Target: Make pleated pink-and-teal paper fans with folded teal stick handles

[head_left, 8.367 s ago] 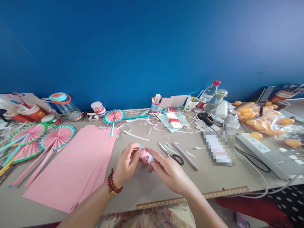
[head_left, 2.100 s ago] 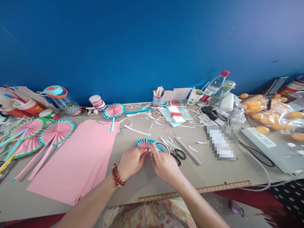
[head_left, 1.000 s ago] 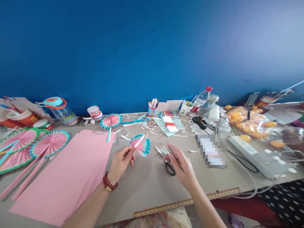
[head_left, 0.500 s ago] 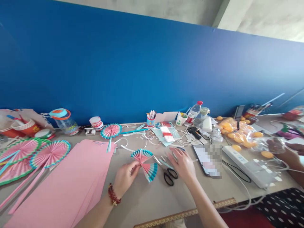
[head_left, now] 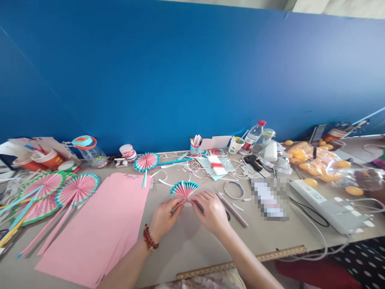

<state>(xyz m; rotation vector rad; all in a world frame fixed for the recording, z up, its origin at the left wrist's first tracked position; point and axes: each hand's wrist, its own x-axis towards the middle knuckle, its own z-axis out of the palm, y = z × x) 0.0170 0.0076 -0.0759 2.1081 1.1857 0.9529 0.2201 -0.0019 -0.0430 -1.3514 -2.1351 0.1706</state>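
Note:
A small pleated paper fan [head_left: 184, 188], pink with blue edges, stands spread between my two hands. My left hand [head_left: 166, 214] is closed, its fingertips pinching the fan's lower left side. On the other side, my right hand [head_left: 213, 210] is closed too, its fingertips at the fan's narrow middle. The fan's lower half is hidden behind my fingers. Just right of my right hand lie a slim mauve stick [head_left: 233, 210] and a thin ring-shaped roll [head_left: 234, 190]. Part of a black scissor handle [head_left: 227, 216] shows beside my right wrist.
Pink paper sheets [head_left: 93, 228] lie left, beside finished round fans [head_left: 78, 190]. Another round fan [head_left: 146, 161] lies behind. A phone [head_left: 268, 198], power strip [head_left: 319, 206], bottle [head_left: 253, 136] and bagged orange balls [head_left: 309, 156] occupy the right. A blue partition [head_left: 192, 72] stands behind.
My right hand has moved left from above the scissors to the fan and closed on it. The fan's two spread wings now appear as one upright half, the lower part hidden.

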